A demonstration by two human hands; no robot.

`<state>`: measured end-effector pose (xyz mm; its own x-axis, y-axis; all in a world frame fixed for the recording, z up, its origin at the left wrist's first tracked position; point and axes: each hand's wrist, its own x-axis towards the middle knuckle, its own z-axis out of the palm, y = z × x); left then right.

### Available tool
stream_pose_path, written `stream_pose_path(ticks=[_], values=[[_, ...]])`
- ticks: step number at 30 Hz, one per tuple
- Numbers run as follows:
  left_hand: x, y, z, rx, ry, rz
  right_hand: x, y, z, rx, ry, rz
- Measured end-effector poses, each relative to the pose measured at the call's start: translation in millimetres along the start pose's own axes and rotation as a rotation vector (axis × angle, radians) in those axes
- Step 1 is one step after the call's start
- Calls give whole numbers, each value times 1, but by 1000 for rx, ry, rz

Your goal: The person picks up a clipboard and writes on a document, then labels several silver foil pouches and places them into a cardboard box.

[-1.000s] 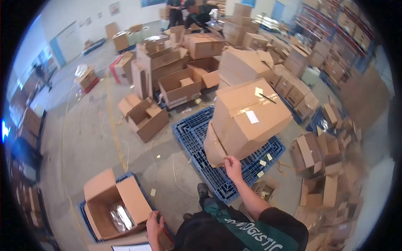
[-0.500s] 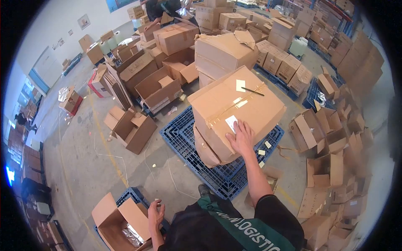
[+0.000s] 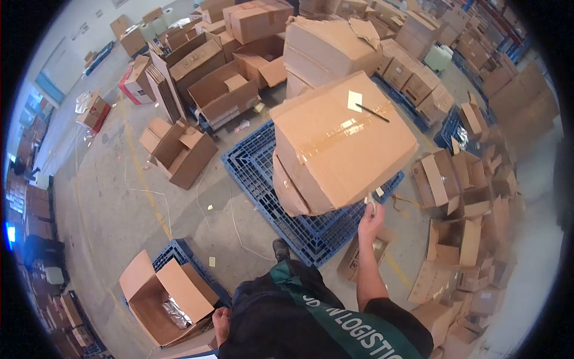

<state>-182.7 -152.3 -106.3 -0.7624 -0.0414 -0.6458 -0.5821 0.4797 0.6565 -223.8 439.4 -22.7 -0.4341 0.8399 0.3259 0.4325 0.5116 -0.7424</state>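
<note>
A large taped carton point(image 3: 335, 149) lies on top of another battered carton on a blue plastic pallet point(image 3: 245, 161). Its top carries a pale yellow paper slip point(image 3: 354, 100), a black pen point(image 3: 372, 112) and strips of clear tape. Off the carton's near right corner, my right hand point(image 3: 371, 220) pinches a small whitish piece of paper point(image 3: 369, 202), apparently a label. My left hand point(image 3: 221, 326) is low by my side with its fingers curled, beside an open carton point(image 3: 146, 299) with silvery foil inside. Whatever the left fingers may hold is hidden.
Open carton point(image 3: 179, 152) sits on the floor left of the pallet. Behind it are stacked cartons point(image 3: 257, 21) and flattened cardboard. Many discarded open cartons point(image 3: 454, 239) pile up on the right. A smaller blue pallet point(image 3: 173, 254) lies under the foil-lined carton.
My right hand has left the carton's top and moved down past its near right edge. The white label formerly beside its fingers is gone from the carton. My left hand has dropped lower.
</note>
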Motion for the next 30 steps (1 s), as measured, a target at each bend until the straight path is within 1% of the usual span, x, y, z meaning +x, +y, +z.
stream_pose_path(ticks=[1,2,3,4,5,6,7,8,10,11,12,13,14,15,16,17,19,20,21,22,23,24,25,26,27,28,30], values=[[1,-23,2,-32,45,95,-3,27,6,39,23,338],[5,-47,6,-70,92,194,-13,68,13,-138,-153,296],[13,-73,6,-72,89,196,-18,97,17,-309,-330,246],[22,-103,-2,-176,-17,-17,-22,86,17,107,-370,603],[25,-129,-6,-278,-122,-234,-23,91,17,104,-373,604],[28,-148,-3,-249,-101,-198,-22,101,16,119,-362,673],[25,-147,-5,-246,-101,-198,-22,104,13,135,-347,747],[22,-146,-7,-175,-103,-181,-16,109,8,83,-372,775],[15,-124,-10,-36,-107,-131,-13,138,27,-104,105,493],[8,-111,-12,31,-107,-107,-4,120,23,-81,216,381],[1,-89,-9,89,-103,-78,18,82,14,-53,327,259],[-8,-65,-9,79,-100,-65,37,44,6,-76,324,178],[-22,-23,-10,-11,-40,-59,57,11,1,-99,325,99],[-26,-2,-10,-105,22,-54,81,-18,-2,-127,268,-11],[-18,-19,-10,-362,19,55,101,-38,0,-157,203,-126],[-7,-35,-17,-388,37,58,123,-47,8,-141,194,-151],[10,-65,-37,-195,49,-23,174,-59,26,-167,-44,-292],[13,-66,-39,-40,135,96,201,-52,43,-218,-28,-279],[12,-65,-39,112,239,185,237,-26,67,-259,-28,-283],[8,-71,-38,200,326,162,262,-17,80,-305,-74,-271],[-23,-12,-36,90,375,220,272,-9,81,-328,-130,-271],[2,-86,-26,44,414,128,286,-5,88,-359,-170,-290],[-29,-44,-30,77,320,112,287,-4,87,-398,-188,-330],[-54,-11,-21,-63,460,10,287,-6,94,-417,-178,-380],[-62,-16,-15,-3,598,54,278,-15,103,-425,-159,-432],[-76,-9,-12,24,622,29,267,-32,100,-425,-102,-479],[-98,1,1,-67,680,-59,221,-77,96,-328,54,-564]])
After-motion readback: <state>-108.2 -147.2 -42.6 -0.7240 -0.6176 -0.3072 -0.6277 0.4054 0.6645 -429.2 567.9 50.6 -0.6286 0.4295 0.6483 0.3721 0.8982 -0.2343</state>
